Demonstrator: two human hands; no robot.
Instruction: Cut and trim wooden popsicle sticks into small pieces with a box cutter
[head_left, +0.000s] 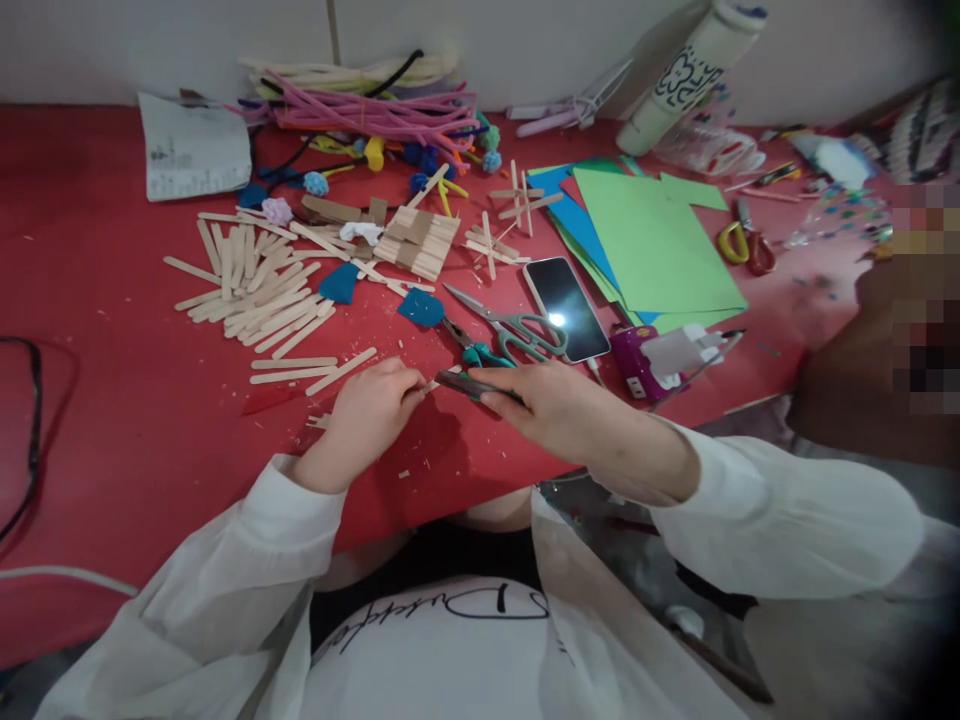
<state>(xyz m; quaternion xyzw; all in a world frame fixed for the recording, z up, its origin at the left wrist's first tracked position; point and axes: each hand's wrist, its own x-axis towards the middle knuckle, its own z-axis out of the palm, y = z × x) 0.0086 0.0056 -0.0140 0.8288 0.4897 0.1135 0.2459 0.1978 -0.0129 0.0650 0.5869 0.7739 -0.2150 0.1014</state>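
Note:
My left hand pinches a short piece of craft stick between thumb and fingertips, just above the red table. My right hand is closed around a dark, narrow hand tool; its tip is at the stick's free end, and the exact kind is not clear. Close beyond the right hand lie grey scissors and teal-handled pliers. A blue cut scrap rests beside the scissors' blades. Small wood chips are scattered below the hands.
A pile of craft sticks spreads at the left, near a stick panel. Pipe cleaners lie along the wall. A phone, green paper, a purple charger block and a tilted bottle are to the right.

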